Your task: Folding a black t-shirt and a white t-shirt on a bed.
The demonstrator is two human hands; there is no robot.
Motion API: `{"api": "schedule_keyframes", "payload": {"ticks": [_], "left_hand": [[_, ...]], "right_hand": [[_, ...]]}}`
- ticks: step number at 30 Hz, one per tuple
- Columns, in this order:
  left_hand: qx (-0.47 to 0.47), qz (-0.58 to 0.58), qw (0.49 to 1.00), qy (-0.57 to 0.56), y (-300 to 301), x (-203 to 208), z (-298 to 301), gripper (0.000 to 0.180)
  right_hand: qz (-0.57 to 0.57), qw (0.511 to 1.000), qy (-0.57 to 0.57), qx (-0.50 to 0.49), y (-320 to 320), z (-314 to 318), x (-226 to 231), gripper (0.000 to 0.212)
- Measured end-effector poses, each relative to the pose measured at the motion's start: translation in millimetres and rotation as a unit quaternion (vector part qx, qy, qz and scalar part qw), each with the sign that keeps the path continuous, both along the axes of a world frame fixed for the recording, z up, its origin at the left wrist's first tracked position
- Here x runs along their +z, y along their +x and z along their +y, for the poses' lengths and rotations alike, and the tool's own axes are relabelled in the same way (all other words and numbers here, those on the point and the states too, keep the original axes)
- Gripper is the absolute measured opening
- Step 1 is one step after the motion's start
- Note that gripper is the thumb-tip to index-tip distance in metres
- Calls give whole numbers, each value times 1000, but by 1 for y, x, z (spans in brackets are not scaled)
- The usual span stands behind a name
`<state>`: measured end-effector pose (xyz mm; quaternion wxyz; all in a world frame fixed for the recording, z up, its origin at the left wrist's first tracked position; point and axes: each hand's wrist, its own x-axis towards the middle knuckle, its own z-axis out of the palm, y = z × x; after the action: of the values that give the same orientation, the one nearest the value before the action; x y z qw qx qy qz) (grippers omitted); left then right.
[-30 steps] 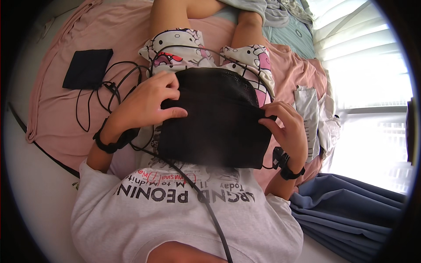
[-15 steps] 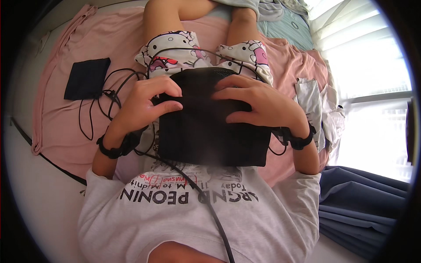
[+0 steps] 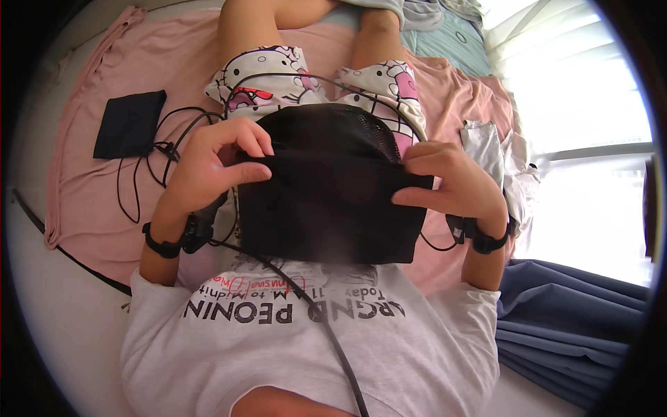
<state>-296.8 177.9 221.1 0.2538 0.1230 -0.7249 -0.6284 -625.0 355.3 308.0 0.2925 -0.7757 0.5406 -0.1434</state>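
Observation:
A black cloth (image 3: 333,208) with a mesh part at its far side lies across my lap, its near part a flat, straight-edged panel. My left hand (image 3: 226,156) pinches the panel's far left corner between thumb and fingers. At the far right corner, my right hand (image 3: 451,181) grips the same cloth, thumb on the near side and fingers over the edge. Between the two hands the far edge of the panel runs nearly straight. I cannot tell what kind of garment or cover it is.
A folded dark navy cloth (image 3: 130,124) lies on the pink sheet (image 3: 76,181) to the left, beside tangled black cables. One thick cable (image 3: 326,320) crosses my shirt. Black bands with small devices circle both wrists. Grey-white clothes (image 3: 484,153) and a blue curtain (image 3: 563,320) are on the right.
My right hand has moved right from the middle of the black cloth to its far right corner and closed on it. The left hand keeps its pinch, and more mesh shows.

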Motion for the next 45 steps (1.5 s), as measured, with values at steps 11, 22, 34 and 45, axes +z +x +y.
{"api": "schedule_keyframes", "payload": {"ticks": [11, 22, 34, 45], "left_hand": [[4, -226, 974, -11, -18, 2, 4, 18], [5, -237, 933, -269, -25, -9, -4, 30], [-46, -172, 934, -309, -30, -12, -10, 25], [8, -119, 886, -449, -22, 15, 5, 22]], "right_hand": [[-40, 952, -52, -300, 15, 46, -43, 32], [-195, 880, -8, -433, 23, 43, -68, 39], [-81, 929, -15, -360, 21, 46, -63, 29], [-103, 933, -76, -335, 32, 47, -27, 25]]}}
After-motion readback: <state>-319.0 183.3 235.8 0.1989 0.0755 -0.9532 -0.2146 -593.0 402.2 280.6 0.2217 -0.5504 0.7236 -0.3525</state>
